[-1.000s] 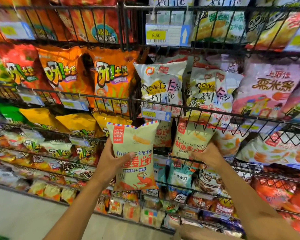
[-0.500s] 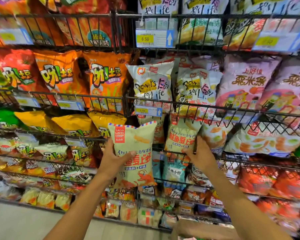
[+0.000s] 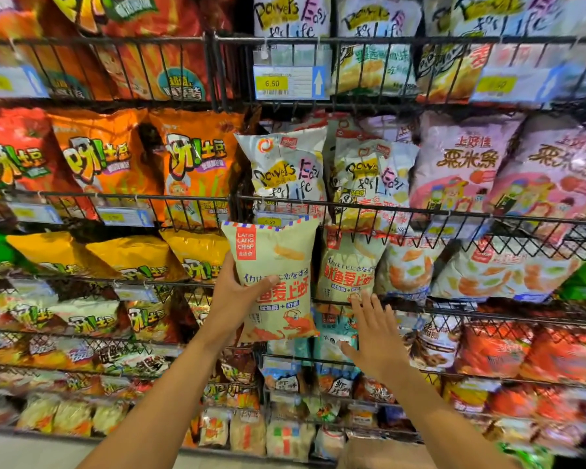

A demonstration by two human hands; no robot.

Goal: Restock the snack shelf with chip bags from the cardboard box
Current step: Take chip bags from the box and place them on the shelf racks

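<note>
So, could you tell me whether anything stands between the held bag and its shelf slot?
Yes: a matching bag already fronts that row, right of the held bag in the left hand. The open right hand is at its base. Space behind the held bag is hidden.

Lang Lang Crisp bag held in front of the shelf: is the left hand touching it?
Touching. The head view shows the left hand gripping the Lang Lang Crisp bag at its left edge, with the thumb lying across the printed front.

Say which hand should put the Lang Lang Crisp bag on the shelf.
Left. The left hand grips the Lang Lang Crisp bag beside its matching shelved bag; the right hand is open, empty.
</note>
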